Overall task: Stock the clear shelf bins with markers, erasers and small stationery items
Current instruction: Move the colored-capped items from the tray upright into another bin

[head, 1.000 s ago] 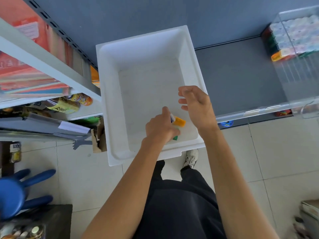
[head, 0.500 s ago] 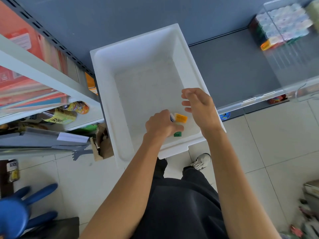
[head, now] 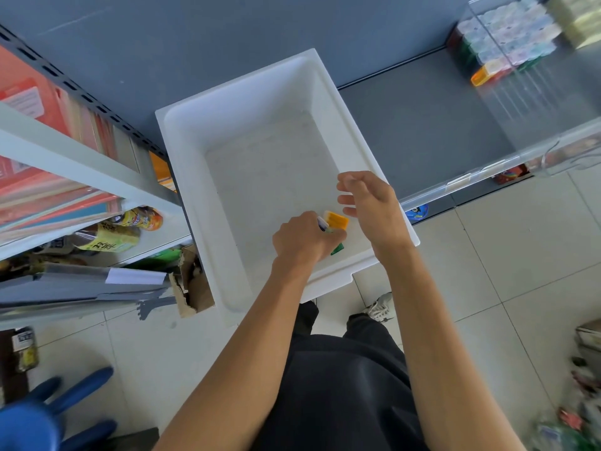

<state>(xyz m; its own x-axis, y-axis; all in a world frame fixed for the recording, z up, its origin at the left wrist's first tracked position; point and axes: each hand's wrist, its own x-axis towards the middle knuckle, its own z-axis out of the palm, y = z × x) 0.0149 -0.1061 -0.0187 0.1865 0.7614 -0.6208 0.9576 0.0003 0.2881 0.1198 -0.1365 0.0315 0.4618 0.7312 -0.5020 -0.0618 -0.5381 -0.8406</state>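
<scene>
A white plastic tub [head: 195,177] juts out from the grey shelf in front of me. My left hand [head: 304,240] is curled inside its near right corner and grips small stationery pieces: an orange one [head: 338,220] and a green one [head: 337,249] stick out of the fist. My right hand [head: 370,203] hovers just right of them over the tub's rim, fingers loosely bent and holding nothing. A clear shelf bin [head: 533,102] at the upper right holds rows of small coloured items [head: 507,34].
White shelving [head: 81,164] with red and orange paper packs stands at the left, bottles [head: 107,239] below it. A torn cardboard box [head: 192,288] sits beside the tub. A blue stool [head: 39,415] is at the lower left. Loose goods lie on the tiled floor at the lower right.
Both hands stay at the tub's near right corner with the pieces in the left fist. The view has tilted, bringing more of the clear bin into sight.
</scene>
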